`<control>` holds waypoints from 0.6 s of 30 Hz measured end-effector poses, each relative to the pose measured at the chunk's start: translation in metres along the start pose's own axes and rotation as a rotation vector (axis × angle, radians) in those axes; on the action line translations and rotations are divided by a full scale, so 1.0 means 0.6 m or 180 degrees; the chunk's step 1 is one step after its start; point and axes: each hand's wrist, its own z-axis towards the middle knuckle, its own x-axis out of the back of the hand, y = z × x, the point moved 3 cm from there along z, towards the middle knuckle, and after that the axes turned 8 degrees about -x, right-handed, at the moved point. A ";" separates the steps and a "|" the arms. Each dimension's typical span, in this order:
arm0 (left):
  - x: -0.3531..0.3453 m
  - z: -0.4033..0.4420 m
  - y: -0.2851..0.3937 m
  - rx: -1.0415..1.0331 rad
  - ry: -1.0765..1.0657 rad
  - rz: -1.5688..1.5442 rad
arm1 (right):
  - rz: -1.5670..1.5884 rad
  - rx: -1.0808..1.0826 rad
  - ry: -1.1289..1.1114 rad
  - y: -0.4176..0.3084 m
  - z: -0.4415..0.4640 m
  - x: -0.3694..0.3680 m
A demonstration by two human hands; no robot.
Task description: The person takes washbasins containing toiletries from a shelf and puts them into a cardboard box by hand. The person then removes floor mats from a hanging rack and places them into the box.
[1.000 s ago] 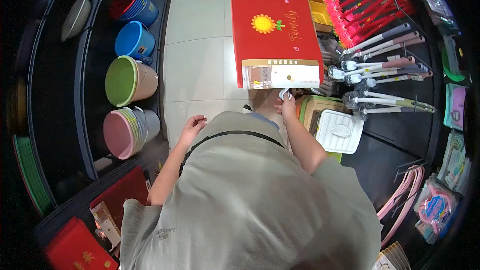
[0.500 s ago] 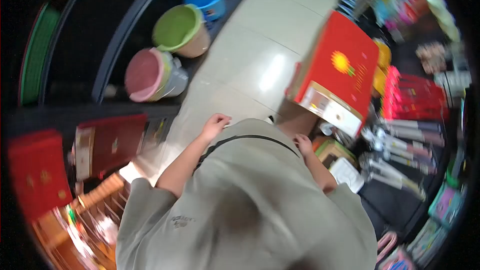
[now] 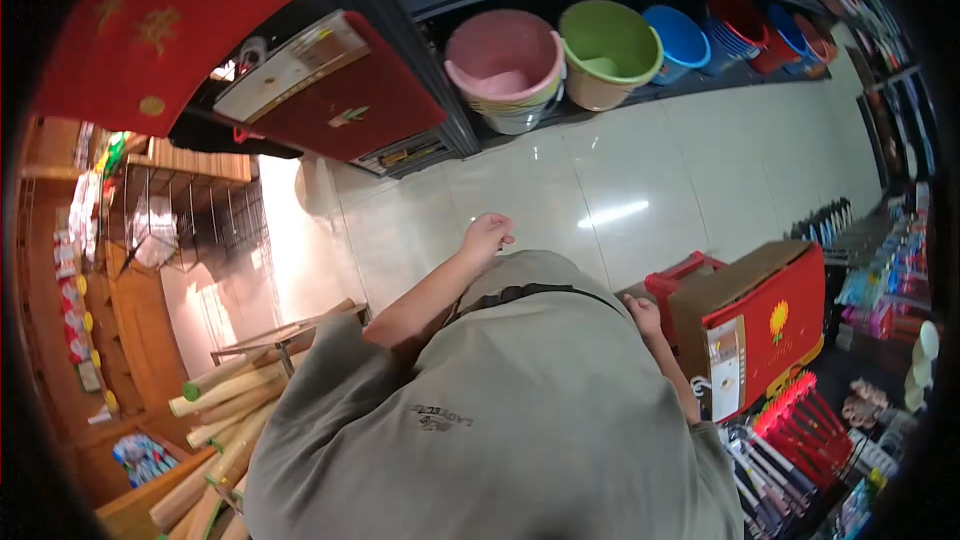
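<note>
My left hand point(image 3: 489, 234) hangs in front of my waist over the tiled floor, its fingers curled; whether anything small is inside does not show. Off to the right, my right hand point(image 3: 643, 315) is beside my hip with its fingers bent in, close to a cardboard box point(image 3: 735, 283). A red mat point(image 3: 778, 325) with a sunflower lies over that box. Behind the box is a red plastic stool point(image 3: 690, 268). The pink bucket point(image 3: 505, 55) and the green bucket point(image 3: 608, 43) stand beyond my left hand.
Blue buckets point(image 3: 676, 40) continue along the dark shelf. Dark red mats point(image 3: 350, 90) hang at the shelf end. Wooden poles point(image 3: 230, 410) lie on a rack at the lower left, below a wire basket point(image 3: 190, 210). Red-handled brushes point(image 3: 805, 430) hang at the lower right.
The view has swung left, bringing the poles and shelf end into sight. My right hand, earlier by the white hook near the mat, is now at my hip. My left hand remains before my waist.
</note>
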 end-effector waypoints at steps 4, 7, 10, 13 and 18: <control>0.109 -0.003 0.036 -0.0102 0.0618 -0.0593 | -0.0207 0.0213 -0.0026 -0.051 0.011 -0.100; 0.221 0.016 0.071 -0.0417 0.0859 -0.0419 | -0.0841 0.0176 -0.0304 -0.002 0.086 -0.133; 0.327 0.005 0.163 -0.1047 0.1345 -0.0551 | -0.1982 0.0226 -0.0334 -0.028 0.080 -0.183; 0.445 0.011 0.261 -0.2030 0.1953 0.0316 | -0.1648 -0.0101 -0.0468 0.065 0.179 -0.191; 0.553 -0.048 0.478 -0.3098 0.2903 0.2798 | -0.2229 0.0308 -0.0234 -0.056 0.074 -0.255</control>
